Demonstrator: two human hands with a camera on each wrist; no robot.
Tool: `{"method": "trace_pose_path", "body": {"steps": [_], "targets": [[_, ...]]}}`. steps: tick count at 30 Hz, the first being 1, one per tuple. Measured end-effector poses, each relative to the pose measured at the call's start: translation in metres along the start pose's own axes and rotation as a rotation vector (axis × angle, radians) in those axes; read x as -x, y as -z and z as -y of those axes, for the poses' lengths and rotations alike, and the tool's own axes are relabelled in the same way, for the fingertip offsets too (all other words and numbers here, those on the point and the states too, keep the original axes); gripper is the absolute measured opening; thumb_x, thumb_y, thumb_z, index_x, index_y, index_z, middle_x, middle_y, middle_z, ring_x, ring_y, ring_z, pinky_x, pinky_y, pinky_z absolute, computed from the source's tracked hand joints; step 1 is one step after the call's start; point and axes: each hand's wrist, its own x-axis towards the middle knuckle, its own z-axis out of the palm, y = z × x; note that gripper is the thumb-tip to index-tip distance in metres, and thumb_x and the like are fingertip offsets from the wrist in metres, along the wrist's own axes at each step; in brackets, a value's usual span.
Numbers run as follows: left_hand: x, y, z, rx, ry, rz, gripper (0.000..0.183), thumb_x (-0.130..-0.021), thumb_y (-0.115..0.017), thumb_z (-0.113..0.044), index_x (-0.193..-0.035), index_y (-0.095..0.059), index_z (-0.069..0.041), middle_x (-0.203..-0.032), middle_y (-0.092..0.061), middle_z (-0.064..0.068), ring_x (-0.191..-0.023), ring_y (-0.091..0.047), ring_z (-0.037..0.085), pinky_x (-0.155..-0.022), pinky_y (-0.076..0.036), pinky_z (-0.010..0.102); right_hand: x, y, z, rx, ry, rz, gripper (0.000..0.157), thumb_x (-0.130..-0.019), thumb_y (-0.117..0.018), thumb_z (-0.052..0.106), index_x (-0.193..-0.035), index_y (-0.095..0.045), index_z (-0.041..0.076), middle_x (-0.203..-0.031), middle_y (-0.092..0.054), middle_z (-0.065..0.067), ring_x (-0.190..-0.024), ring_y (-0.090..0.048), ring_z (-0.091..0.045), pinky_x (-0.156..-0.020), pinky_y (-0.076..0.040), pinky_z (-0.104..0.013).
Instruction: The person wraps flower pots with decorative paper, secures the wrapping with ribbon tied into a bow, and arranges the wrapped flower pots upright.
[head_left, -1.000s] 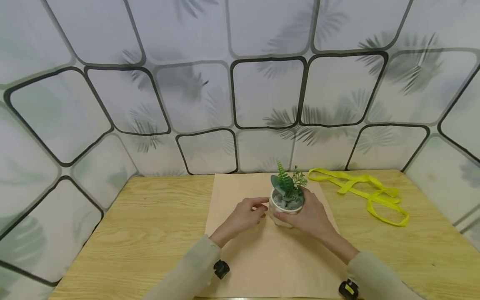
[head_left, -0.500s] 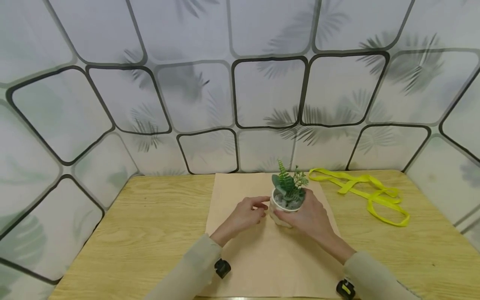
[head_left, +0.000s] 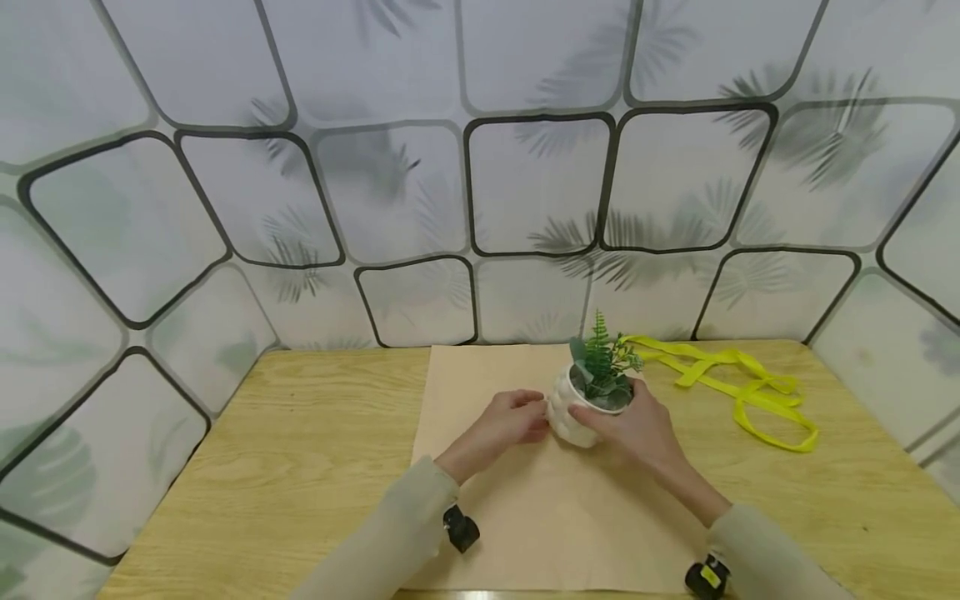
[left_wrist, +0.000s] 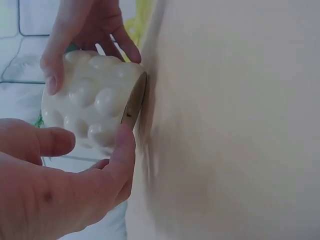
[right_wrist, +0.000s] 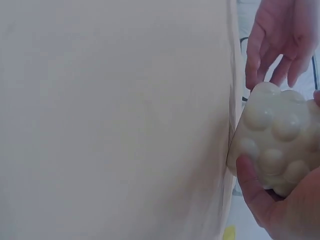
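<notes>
The pot (left_wrist: 92, 102) looks glossy and knobbly, the paper (head_left: 540, 521) matt.

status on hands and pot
Right hand grips glossy white bumpy round pot, tilted. Left hand touches its base. Flat yellow ribbon right, out of the way.

Pale cream on both your arms, a long left sleeve (head_left: 386, 533) and a matching right sleeve (head_left: 768, 554), running plain to the wrists! On your left side, a chunky black camera (head_left: 461, 528); on your right, its black twin (head_left: 697, 581), sporting a bright yellow patch (head_left: 709, 575)!
</notes>
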Motion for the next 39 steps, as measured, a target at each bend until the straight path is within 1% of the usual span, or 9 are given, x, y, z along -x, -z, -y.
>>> {"method": "trace_pose_path", "body": {"steps": [4, 8, 14, 16, 22, 26, 29, 33, 39], "targets": [[-0.007, -0.005, -0.001, 0.152, 0.058, -0.011, 0.042, -0.104, -0.053, -0.014, -0.136, -0.055, 0.013, -0.13, -0.067, 0.024, -0.113, -0.069, 0.024, -0.101, -0.057, 0.038, 0.001, 0.002, -0.003, -0.017, 0.007, 0.016, 0.11, -0.081, -0.077, 0.066, -0.153, -0.034, -0.005, -0.151, -0.047, -0.03, -0.138, -0.049, -0.046, -0.109, -0.045, -0.059], [-0.01, -0.009, 0.0, 0.229, 0.095, -0.019, 0.04, -0.103, -0.056, -0.014, -0.13, -0.059, 0.015, -0.121, -0.071, 0.021, -0.103, -0.07, 0.018, -0.102, -0.056, 0.037, 0.004, 0.001, -0.006, -0.048, -0.035, 0.039, 0.112, -0.081, -0.074, 0.07, -0.155, -0.032, -0.002, -0.156, -0.042, -0.029, -0.141, -0.045, -0.045, -0.111, -0.043, -0.06], [-0.011, -0.014, 0.001, 0.255, 0.132, -0.024, 0.042, -0.106, -0.056, -0.018, -0.131, -0.057, 0.016, -0.117, -0.071, 0.018, -0.095, -0.069, 0.016, -0.101, -0.056, 0.037, 0.009, 0.002, -0.01, -0.087, -0.09, 0.027, 0.111, -0.08, -0.072, 0.075, -0.156, -0.036, 0.003, -0.153, -0.048, -0.024, -0.132, -0.053, -0.039, -0.101, -0.05, -0.051], [-0.011, -0.015, 0.001, 0.265, 0.133, -0.021, 0.044, -0.107, -0.056, -0.018, -0.133, -0.055, 0.017, -0.121, -0.069, 0.02, -0.099, -0.069, 0.017, -0.101, -0.056, 0.036, 0.01, 0.003, -0.01, -0.094, -0.087, 0.01, 0.107, -0.08, -0.073, 0.074, -0.155, -0.039, 0.005, -0.15, -0.051, -0.023, -0.127, -0.056, -0.036, -0.097, -0.052, -0.048], [-0.009, -0.016, -0.001, 0.277, 0.126, -0.027, 0.047, -0.107, -0.055, -0.018, -0.138, -0.051, 0.017, -0.129, -0.065, 0.024, -0.111, -0.068, 0.024, -0.1, -0.057, 0.035, 0.013, 0.005, -0.007, -0.114, -0.092, 0.003, 0.103, -0.079, -0.073, 0.074, -0.151, -0.047, 0.005, -0.147, -0.056, -0.022, -0.127, -0.057, -0.034, -0.096, -0.052, -0.045], [-0.01, -0.014, -0.002, 0.291, 0.11, -0.023, 0.046, -0.107, -0.055, -0.019, -0.137, -0.053, 0.016, -0.127, -0.066, 0.023, -0.107, -0.069, 0.022, -0.096, -0.059, 0.036, 0.015, 0.006, -0.004, -0.137, -0.098, -0.018, 0.092, -0.079, -0.074, 0.072, -0.142, -0.057, 0.007, -0.13, -0.067, -0.018, -0.106, -0.064, -0.025, -0.08, -0.053, -0.032], [-0.011, -0.014, -0.006, 0.304, 0.092, -0.014, 0.046, -0.108, -0.055, -0.021, -0.137, -0.054, 0.014, -0.122, -0.068, 0.019, -0.101, -0.069, 0.018, -0.092, -0.06, 0.033, 0.015, 0.006, -0.003, -0.249, -0.107, -0.02, 0.085, -0.081, -0.078, 0.064, -0.139, -0.058, 0.005, -0.127, -0.069, -0.018, -0.095, -0.065, -0.012, -0.075, -0.055, -0.024], [-0.012, -0.013, -0.013, 0.289, 0.076, 0.007, 0.047, -0.109, -0.053, -0.026, -0.138, -0.055, 0.011, -0.121, -0.067, 0.017, -0.102, -0.07, 0.019, -0.091, -0.06, 0.03, 0.016, 0.004, 0.0, -0.473, -0.148, 0.016, 0.088, -0.084, -0.081, 0.053, -0.147, -0.047, 0.001, -0.143, -0.059, -0.02, -0.098, -0.065, 0.002, -0.088, -0.059, -0.023], [-0.008, -0.016, -0.02, 0.244, 0.029, -0.024, 0.05, -0.107, -0.055, -0.026, -0.139, -0.05, 0.013, -0.128, -0.067, 0.024, -0.115, -0.07, 0.03, -0.093, -0.06, 0.035, 0.018, 0.002, 0.003, -0.658, -0.202, 0.03, 0.082, -0.091, -0.077, 0.043, -0.149, -0.042, -0.002, -0.143, -0.053, -0.017, -0.094, -0.065, 0.007, -0.093, -0.058, -0.025]]}}
